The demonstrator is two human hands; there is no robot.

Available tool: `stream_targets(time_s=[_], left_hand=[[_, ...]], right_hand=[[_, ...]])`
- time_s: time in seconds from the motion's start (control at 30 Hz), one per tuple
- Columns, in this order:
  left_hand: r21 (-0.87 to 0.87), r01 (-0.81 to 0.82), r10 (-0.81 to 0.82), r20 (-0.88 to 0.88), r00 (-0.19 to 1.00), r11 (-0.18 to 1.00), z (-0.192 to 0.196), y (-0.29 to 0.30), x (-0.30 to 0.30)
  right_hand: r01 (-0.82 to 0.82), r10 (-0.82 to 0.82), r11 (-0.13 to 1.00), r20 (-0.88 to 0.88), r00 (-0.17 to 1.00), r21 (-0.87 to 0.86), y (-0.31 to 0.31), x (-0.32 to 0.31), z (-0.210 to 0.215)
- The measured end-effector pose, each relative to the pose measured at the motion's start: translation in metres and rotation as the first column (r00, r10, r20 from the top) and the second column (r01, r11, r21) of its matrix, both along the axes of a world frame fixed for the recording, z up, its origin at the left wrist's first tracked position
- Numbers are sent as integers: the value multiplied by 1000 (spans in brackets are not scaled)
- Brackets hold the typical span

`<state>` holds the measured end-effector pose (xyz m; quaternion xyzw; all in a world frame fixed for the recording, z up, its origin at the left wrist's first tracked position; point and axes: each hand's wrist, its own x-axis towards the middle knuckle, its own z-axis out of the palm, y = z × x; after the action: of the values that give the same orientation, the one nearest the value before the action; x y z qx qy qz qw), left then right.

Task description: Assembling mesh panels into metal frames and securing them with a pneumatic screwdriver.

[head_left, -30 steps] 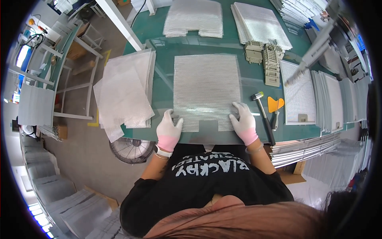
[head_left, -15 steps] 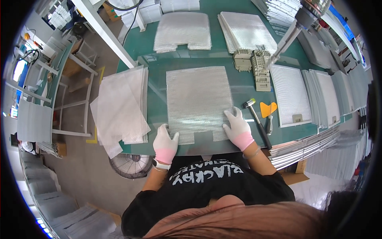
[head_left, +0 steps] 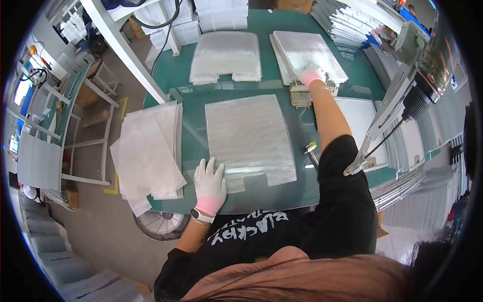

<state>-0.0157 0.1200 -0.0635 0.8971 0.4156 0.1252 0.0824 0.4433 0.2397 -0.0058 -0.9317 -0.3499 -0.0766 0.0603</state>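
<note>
White-gloved, the left hand [head_left: 210,182] lies, fingers extended and clasping nothing, at the lower left edge of the mesh sheet [head_left: 249,141] on the green table [head_left: 302,126]. The right hand [head_left: 314,73] is at the far-right mesh stack [head_left: 296,49], its grip impossible to tell. White lettering [head_left: 265,221] crosses the front of the black shirt [head_left: 347,191].

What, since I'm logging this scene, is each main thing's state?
Middle mesh sheet, flat, notch toward the person
Left mesh stack, fanned unevenly
Back mesh stack, fairly aligned
Right mesh stack, slightly fanned
Left hand, open, at middle mesh sheet's corner
Right hand, at right mesh stack, grip unclear
Hammer, lying, partly hidden
Floor fan, spin unclear
</note>
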Motion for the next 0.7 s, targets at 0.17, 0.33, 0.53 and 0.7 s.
stream_targets(time_s=[0.17,0.33,0.53,0.7], left_hand=[[-2,-20,20,181,983,1000,23,-10,-8],[-54,-23,36,272,962,998,11,-31,-27],[-195,187,-61,517,854,963,16,-34,-5],[-551,471,12,658,753,689,12,-29,11]], right_hand=[[-40,-34,978,-347,937,-206,30,70,-1],[112,-52,956,-218,975,273,11,17,30],[133,362,268,-228,904,954,-50,4,20],[-106,560,-34,107,821,994,-105,-127,-10]])
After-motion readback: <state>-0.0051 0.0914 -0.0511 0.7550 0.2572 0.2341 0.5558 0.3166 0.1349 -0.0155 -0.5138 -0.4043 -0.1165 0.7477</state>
